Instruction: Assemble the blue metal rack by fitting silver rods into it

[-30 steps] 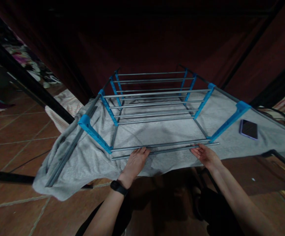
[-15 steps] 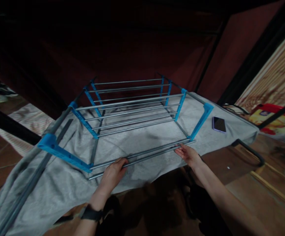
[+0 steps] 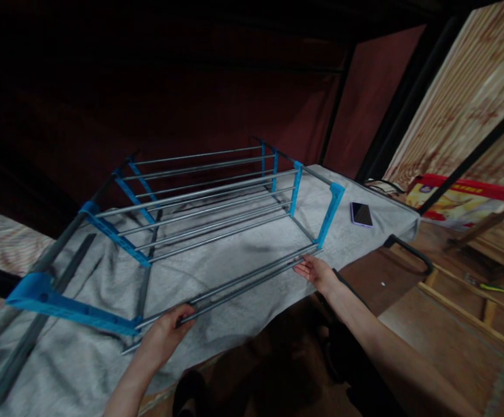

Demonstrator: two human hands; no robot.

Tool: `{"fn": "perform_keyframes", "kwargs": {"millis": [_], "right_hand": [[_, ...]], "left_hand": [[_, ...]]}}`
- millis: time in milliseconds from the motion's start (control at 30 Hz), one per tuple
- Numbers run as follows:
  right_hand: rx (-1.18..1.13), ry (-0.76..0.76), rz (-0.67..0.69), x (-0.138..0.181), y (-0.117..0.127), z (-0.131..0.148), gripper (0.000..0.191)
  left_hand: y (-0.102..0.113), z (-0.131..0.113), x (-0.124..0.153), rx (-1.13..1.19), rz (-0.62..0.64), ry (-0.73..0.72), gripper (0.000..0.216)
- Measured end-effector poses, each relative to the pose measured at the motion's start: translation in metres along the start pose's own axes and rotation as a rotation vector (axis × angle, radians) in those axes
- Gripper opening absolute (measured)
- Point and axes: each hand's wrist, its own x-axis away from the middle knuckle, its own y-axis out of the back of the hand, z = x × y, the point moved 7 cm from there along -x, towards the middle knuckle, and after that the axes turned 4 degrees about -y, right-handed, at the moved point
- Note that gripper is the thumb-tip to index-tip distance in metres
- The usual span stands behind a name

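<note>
A rack of grey metal tubes (image 3: 217,196) joined by blue plastic brackets (image 3: 330,215) lies on a grey blanket (image 3: 252,266). Along its near side, a loose-looking metal tube (image 3: 243,293) runs beside the rack's nearest rail. My left hand (image 3: 165,333) is closed around this tube close to the left front bracket (image 3: 82,310). Near the right front bracket, my right hand (image 3: 316,272) pinches the same tube toward its other end. The tube's left tip pokes out past my left hand. My fingers partly hide where tube and rail meet.
A phone (image 3: 361,214) lies on the blanket to the right of the rack. Beyond the blanket's edge are a black curved handle (image 3: 410,255), a wooden frame (image 3: 460,295) and a red and yellow box (image 3: 460,200). A dark red panel (image 3: 217,110) stands behind.
My view has turned to the right, so the rack sits farther left. Both hands keep their hold on the tube, which still lies alongside the near rail.
</note>
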Motion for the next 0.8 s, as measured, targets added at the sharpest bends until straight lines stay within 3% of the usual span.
{"fn": "perform_keyframes", "kwargs": {"millis": [500,800], "right_hand": [[-0.037,0.027,-0.004,-0.002,0.006,0.001,0.016],[-0.011,-0.010,0.017,-0.003,0.004,0.001,0.011]], "left_hand": [[0.014,0.033,0.013,0.129,-0.070,0.104,0.040],[0.022,0.078,0.036,0.275,-0.180,0.265,0.058]]}}
